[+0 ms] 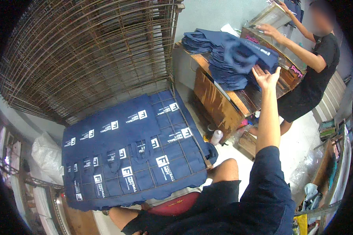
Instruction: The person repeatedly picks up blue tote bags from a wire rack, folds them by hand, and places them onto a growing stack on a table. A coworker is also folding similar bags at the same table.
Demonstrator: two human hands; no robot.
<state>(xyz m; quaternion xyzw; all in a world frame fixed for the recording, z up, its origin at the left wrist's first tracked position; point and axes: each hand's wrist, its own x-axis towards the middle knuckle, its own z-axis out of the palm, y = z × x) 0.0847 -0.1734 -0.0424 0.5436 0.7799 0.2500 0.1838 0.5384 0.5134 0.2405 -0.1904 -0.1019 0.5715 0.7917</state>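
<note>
My right hand (266,77) is stretched out far to the upper right with its palm up and fingers spread. It is at the near edge of a dark blue fabric piece (259,51) with a small white print, blurred by motion, over a pile of dark blue fabric pieces (227,72) on a wooden table. No grip on the fabric shows. Only a bit of skin, apparently my left hand (139,232), shows at the lower edge; its fingers cannot be made out. Dark blue fabric pieces with white prints (110,156) lie flat on a wire rack (180,169) before me.
More wire racks (94,51) stand tilted up at the left. A co-worker (321,58) at the right reaches toward a framed panel (268,19) on the wooden table (213,96). A white bottle (216,137) stands on the floor; clear plastic (47,156) lies at the left.
</note>
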